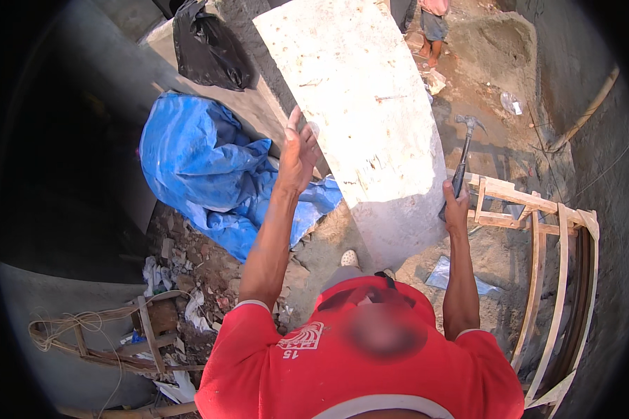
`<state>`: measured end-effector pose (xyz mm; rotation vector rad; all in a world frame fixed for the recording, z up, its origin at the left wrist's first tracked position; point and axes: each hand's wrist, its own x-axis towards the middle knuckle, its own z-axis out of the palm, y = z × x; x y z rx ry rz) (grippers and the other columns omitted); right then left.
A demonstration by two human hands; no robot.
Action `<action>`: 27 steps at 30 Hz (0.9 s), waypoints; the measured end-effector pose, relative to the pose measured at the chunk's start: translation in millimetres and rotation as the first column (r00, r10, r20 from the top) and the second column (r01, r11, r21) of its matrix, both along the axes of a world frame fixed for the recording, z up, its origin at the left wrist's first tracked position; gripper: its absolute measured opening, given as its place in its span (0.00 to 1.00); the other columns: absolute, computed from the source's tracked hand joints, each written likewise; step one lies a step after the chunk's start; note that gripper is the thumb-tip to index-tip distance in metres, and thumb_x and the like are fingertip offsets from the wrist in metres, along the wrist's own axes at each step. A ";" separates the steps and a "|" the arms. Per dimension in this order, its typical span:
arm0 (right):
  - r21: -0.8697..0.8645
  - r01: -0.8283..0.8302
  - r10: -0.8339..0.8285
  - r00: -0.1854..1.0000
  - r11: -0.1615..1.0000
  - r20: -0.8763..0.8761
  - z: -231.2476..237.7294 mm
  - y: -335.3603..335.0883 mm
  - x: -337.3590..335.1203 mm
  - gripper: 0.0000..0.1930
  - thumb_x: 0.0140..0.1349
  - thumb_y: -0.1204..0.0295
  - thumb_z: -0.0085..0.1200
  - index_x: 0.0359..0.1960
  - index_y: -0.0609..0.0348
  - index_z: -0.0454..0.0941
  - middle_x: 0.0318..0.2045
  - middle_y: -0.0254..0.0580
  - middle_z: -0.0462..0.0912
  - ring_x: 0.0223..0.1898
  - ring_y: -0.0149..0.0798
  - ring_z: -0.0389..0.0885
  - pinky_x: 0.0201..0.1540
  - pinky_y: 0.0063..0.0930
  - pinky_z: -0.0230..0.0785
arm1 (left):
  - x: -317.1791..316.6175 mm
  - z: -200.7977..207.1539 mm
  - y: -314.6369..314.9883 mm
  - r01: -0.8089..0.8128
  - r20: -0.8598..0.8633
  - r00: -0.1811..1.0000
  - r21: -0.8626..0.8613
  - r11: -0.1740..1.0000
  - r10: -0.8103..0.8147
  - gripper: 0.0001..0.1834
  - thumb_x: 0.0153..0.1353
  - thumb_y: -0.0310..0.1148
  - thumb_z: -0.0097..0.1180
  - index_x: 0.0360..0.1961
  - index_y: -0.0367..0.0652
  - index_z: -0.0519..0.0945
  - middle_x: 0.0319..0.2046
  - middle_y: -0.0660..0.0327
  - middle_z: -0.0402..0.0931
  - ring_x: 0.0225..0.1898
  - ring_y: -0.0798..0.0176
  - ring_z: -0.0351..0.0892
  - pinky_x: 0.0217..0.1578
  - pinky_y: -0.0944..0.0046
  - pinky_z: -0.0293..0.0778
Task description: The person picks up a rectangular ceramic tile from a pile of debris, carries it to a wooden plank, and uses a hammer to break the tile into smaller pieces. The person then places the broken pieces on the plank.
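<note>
Here, center frame, the left hand (298,150) is spread wide, fingers apart, palm flat on the left edge of a big pale concrete slab (363,119) that leans up toward top center. Right hand (456,207), center-right, is wrapped tight round the handle of a claw hammer (463,159); the steel head points up, just beside the slab's right edge, not touching it as far as I can tell. Blue tarp (203,167) lies crumpled at left, touching the slab's lower left w/ a black plastic bag (206,45) above it, upper left. A curved wooden frame (545,279) stands lower right. Another person's legs (433,31) show at top, well apart. Rubble and a rough wooden rack (129,335) sit lower left.
</note>
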<state>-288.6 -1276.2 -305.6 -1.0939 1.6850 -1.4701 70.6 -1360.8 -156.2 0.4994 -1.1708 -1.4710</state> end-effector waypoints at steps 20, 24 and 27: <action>-0.158 -0.045 0.060 0.994 0.986 0.093 84.8 61.1 33.5 0.21 0.71 0.61 0.55 0.57 0.62 0.70 0.37 0.42 0.83 0.28 0.29 0.78 0.29 0.19 0.72 | -13.4 -15.5 -14.3 -0.068 -0.110 0.985 0.472 0.879 0.135 0.40 0.72 0.61 0.47 0.71 0.39 0.62 0.67 0.51 0.69 0.65 0.47 0.74 0.60 0.36 0.74; -0.158 -0.437 0.464 0.837 0.886 0.291 94.3 104.3 124.4 0.18 0.74 0.61 0.54 0.52 0.64 0.68 0.19 0.31 0.70 0.14 0.22 0.65 0.16 0.19 0.60 | -26.9 -30.4 -8.5 -0.063 -0.191 0.964 0.507 0.860 0.183 0.40 0.72 0.60 0.46 0.72 0.41 0.60 0.69 0.51 0.67 0.67 0.46 0.71 0.61 0.32 0.72; 0.077 -0.543 0.490 0.803 0.836 0.339 107.1 106.5 139.9 0.21 0.76 0.56 0.49 0.51 0.67 0.70 0.20 0.30 0.68 0.13 0.21 0.64 0.14 0.20 0.58 | -30.7 -33.9 -5.3 -0.018 -0.253 0.952 0.522 0.853 0.175 0.40 0.72 0.60 0.46 0.73 0.43 0.59 0.71 0.51 0.64 0.69 0.46 0.67 0.62 0.29 0.68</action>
